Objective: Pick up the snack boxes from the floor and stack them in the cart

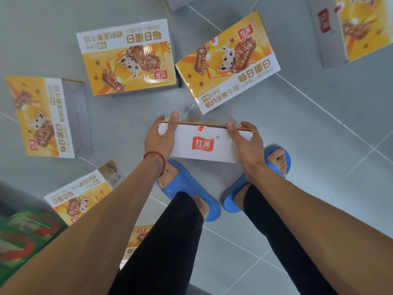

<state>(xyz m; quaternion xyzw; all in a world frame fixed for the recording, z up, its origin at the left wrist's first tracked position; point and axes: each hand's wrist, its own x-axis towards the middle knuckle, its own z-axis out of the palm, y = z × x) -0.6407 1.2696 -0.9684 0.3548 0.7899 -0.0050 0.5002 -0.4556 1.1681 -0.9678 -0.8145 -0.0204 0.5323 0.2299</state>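
I hold one snack box [204, 143] between both hands, its white side with a red logo facing me, just above my feet. My left hand [160, 137] grips its left end and my right hand [247, 143] grips its right end. Several more yellow-and-white snack boxes lie on the grey tile floor: one ahead [127, 58], one ahead to the right [227, 64], one at the left [40, 118], one near my left forearm [80, 194], one partly hidden behind my left leg [138, 239]. The cart is not clearly in view.
Another snack box [350, 28] sits at the top right corner, and a box edge [176, 3] shows at the top. A blurred green and red object [25, 237] is at the lower left. My feet in blue slippers [191, 199] stand on the tiles.
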